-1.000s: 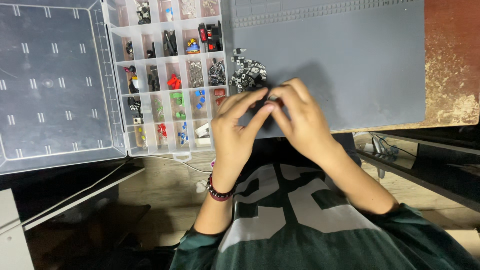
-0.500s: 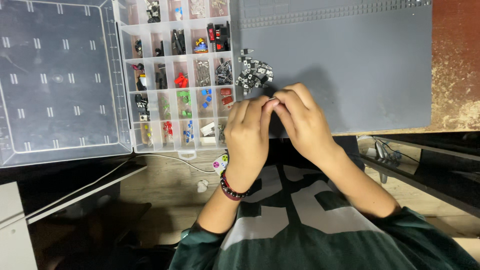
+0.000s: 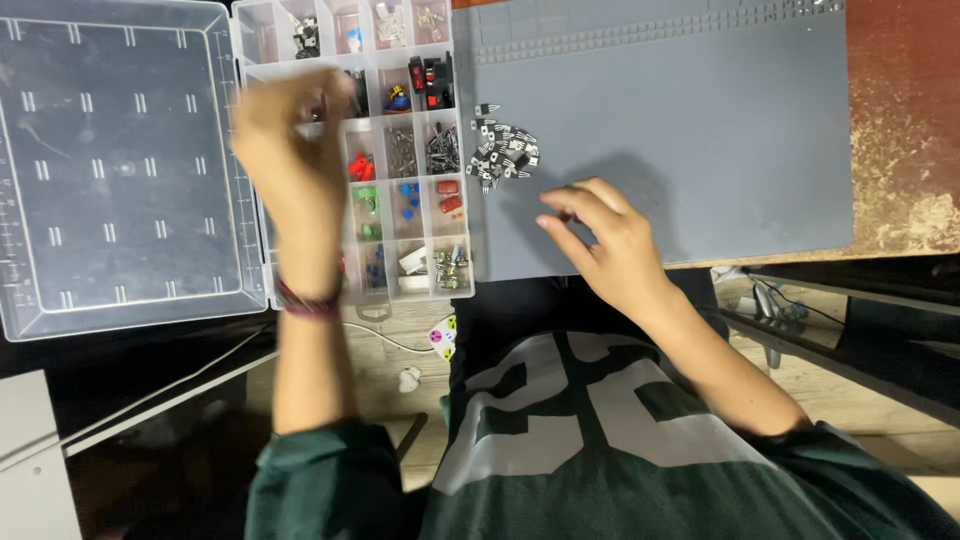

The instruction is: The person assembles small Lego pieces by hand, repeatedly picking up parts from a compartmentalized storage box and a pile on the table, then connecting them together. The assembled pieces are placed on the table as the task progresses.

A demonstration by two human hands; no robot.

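My left hand (image 3: pixel 285 150) is blurred with motion over the left columns of a clear compartment box (image 3: pixel 455 200) full of small electronic parts. Its fingers are pinched near a compartment at the upper left; whether they hold a part is not visible. My right hand (image 3: pixel 605 240) rests on the grey work mat (image 3: pixel 680 130) with fingers loosely apart and nothing in them. A small pile of black and silver components (image 3: pixel 503 155) lies on the mat just up and left of my right hand.
The box's clear lid (image 3: pixel 120 170) lies open flat to the left. Brown table surface (image 3: pixel 900 110) shows right of the mat. A white cable (image 3: pixel 385 340) and small white bits lie below the table edge, a dark shelf (image 3: pixel 850 310) at right.
My hands were together at the mat's near edge by the pile. My left hand has swung left and up over the box; my right hand has stayed on the mat and opened.
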